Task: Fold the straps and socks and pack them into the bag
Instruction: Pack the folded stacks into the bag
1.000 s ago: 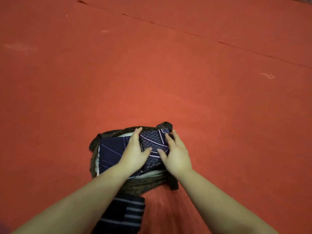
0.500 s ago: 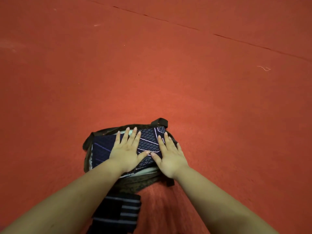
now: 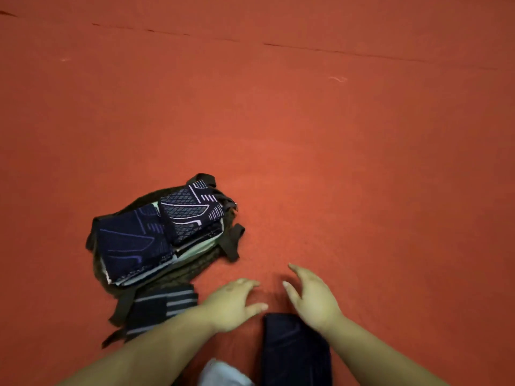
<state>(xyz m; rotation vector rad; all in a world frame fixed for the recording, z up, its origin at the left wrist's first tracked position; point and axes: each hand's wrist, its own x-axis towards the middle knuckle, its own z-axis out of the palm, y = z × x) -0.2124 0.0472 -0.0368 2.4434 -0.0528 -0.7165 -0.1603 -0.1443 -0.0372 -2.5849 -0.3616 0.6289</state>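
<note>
Both hands, left hand (image 3: pixel 234 305) and right hand (image 3: pixel 312 299), empty and slack-fingered (nothing gripped); risk of folded socks (image 3: pixel 189 213) toppling off overfilled bag (image 3: pixel 172 274) if jostled.

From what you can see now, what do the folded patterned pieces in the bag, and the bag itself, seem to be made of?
Folded patterned pieces: probably knitted fabric, matte, dark navy; pale woven-in lines and a diamond grid show, and the edges lie in soft layers.
Bag: seemingly a rough dark olive cloth with a coarse, dull surface; its flat black straps look like webbing, though the blur leaves this open.
</note>
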